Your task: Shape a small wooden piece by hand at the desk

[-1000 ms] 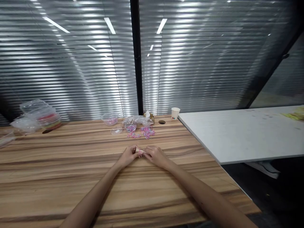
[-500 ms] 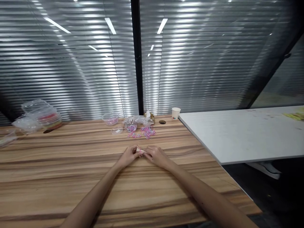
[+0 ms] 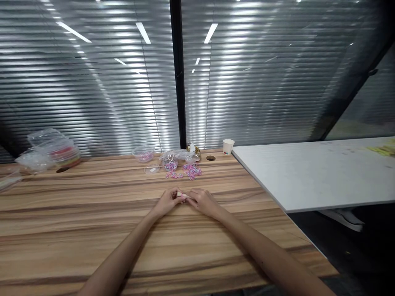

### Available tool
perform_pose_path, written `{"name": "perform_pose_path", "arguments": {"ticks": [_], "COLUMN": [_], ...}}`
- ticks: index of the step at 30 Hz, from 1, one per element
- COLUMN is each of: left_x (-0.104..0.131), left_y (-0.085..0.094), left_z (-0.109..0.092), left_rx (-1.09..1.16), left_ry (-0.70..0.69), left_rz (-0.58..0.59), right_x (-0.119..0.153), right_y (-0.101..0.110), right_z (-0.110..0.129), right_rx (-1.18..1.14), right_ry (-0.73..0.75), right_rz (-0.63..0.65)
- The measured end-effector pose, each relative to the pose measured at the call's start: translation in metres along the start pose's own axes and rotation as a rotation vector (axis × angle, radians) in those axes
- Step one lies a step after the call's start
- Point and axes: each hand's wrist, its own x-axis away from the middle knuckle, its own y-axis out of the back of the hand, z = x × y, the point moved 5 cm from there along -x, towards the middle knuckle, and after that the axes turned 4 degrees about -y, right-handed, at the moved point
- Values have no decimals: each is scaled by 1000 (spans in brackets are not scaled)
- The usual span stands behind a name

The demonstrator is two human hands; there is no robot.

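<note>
My left hand [image 3: 168, 202] and my right hand [image 3: 201, 201] meet over the middle of the wooden table [image 3: 92, 222]. Between their fingertips is a small pale bundle [image 3: 181, 194] with a pink band around it. The left fingers pinch one end and the right fingers close on the other. Beyond the hands lies a loose pile of pink, purple and blue bands [image 3: 191, 170], with a smaller scatter [image 3: 174, 175] to its left. A clear bag [image 3: 170, 163] with similar bands inside sits just behind.
Along the back edge stand a clear bowl [image 3: 143, 154] of bands, a lid [image 3: 152, 169], a gold-coloured tissue holder [image 3: 195, 152] and a paper cup [image 3: 228, 146]. Stacked plastic containers [image 3: 61, 152] are at far left. A white table [image 3: 302, 176] adjoins on the right.
</note>
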Motion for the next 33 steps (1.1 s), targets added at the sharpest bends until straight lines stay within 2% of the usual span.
{"name": "perform_pose_path", "arguments": {"ticks": [33], "left_x": [0], "left_y": [0], "left_z": [1], "left_rx": [-6], "left_ry": [-2], "left_rz": [5], "right_x": [0], "right_y": [1], "right_z": [0], "right_rx": [-1], "right_ry": [3], "right_rz": [-12]}}
